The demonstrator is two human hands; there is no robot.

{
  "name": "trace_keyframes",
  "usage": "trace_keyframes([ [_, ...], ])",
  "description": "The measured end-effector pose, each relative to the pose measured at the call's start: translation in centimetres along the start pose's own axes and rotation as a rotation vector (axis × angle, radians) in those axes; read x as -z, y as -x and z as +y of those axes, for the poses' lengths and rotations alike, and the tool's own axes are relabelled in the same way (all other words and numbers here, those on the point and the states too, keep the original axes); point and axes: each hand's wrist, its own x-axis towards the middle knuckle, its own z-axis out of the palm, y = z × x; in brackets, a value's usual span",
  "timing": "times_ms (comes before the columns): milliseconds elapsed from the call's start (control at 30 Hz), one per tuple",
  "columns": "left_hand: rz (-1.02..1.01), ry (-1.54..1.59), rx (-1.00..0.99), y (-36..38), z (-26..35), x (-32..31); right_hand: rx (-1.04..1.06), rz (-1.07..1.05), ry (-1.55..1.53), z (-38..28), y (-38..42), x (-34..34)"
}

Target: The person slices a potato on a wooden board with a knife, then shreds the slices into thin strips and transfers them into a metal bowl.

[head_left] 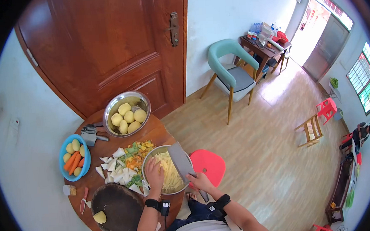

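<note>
A metal bowl (187, 185) holding pale yellow strips (170, 171) sits at the right edge of the round wooden table. My left hand (154, 172) is over the bowl's left side, its fingers apart and resting at the strips. In my right hand (201, 181) is the handle of a cleaver (180, 158), whose broad grey blade stands over the bowl's right side. A round dark chopping board (118, 208) lies to the left of my left hand, with a piece of potato (100, 217) on it. White, green and orange cut vegetables (126, 163) are heaped beside the bowl.
Peeled potatoes fill a steel bowl (128, 117). A blue basket (65, 168) holds carrots and potatoes. Another cleaver (92, 136), a small knife (84, 200) and a jar (69, 190) lie leftward. A red stool (209, 162) stands beside the table; a green chair (233, 70) is farther back.
</note>
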Motion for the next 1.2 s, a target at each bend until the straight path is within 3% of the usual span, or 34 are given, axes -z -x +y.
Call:
trace_keyframes([
  [67, 0.021, -0.167, -0.078, -0.1, 1.0, 1.5, 0.042, 0.021, -0.023, 1.0, -0.9, -1.0],
  [167, -0.062, -0.118, -0.046, 1.1, 1.2, 3.1, 0.018, -0.001, -0.032, 1.1, -0.2, -2.7],
  [233, 0.064, -0.042, 0.041, 2.7, -1.4, 3.4, -0.006, -0.022, -0.007, 1.0, -0.2, -3.6],
  [300, 0.112, 0.160, 0.318, 3.9, -3.1, 5.6, 0.003, -0.022, 0.031, 1.9, -0.3, -5.4],
  [367, 0.126, 0.119, 0.273, 5.0, -4.6, 8.4, 0.030, -0.003, 0.129, 1.8, 0.4, -7.1],
  [400, 0.118, 0.097, 0.269, 6.0, -5.4, 9.9, 0.057, 0.008, 0.220, 1.6, 0.5, -8.5],
  [467, 0.149, 0.009, 0.227, 8.8, -7.0, 14.2, 0.373, 0.124, 0.340, 2.6, 0.4, -11.6],
  [500, 0.184, -0.047, 0.180, 9.8, -7.5, 16.6, 0.201, -0.003, 0.304, 1.7, 1.1, -13.0],
  [533, 0.184, -0.084, 0.206, 11.3, -8.5, 19.0, 0.182, -0.044, 0.435, -0.7, 2.9, -14.5],
  [633, 0.259, -0.185, 0.280, 16.4, -12.4, 25.2, 0.137, -0.116, 0.373, -1.6, 4.3, -20.9],
  [667, 0.275, -0.243, 0.320, 17.9, -13.5, 26.6, 0.561, 0.034, 0.623, 1.3, 3.0, -23.1],
  [700, 0.290, -0.298, 0.361, 19.3, -14.3, 28.0, 0.573, 0.013, 0.638, 1.2, 3.7, -24.8],
  [900, 0.109, -0.327, 0.476, 23.9, -16.6, 31.2, 0.510, 0.008, 1.016, 3.3, 5.2, -32.6],
  [967, 0.080, -0.081, 0.509, 24.7, -17.7, 30.7, 0.483, -0.003, 1.059, 3.2, 6.2, -33.1],
  [1133, 0.070, -0.055, 0.535, 23.4, -17.6, 30.0, 0.409, -0.090, 1.113, 2.3, 5.6, -32.6],
  [1200, -0.187, -0.014, 0.480, 23.1, -16.4, 29.6, 0.386, -0.124, 1.089, 1.6, 4.8, -32.0],
])
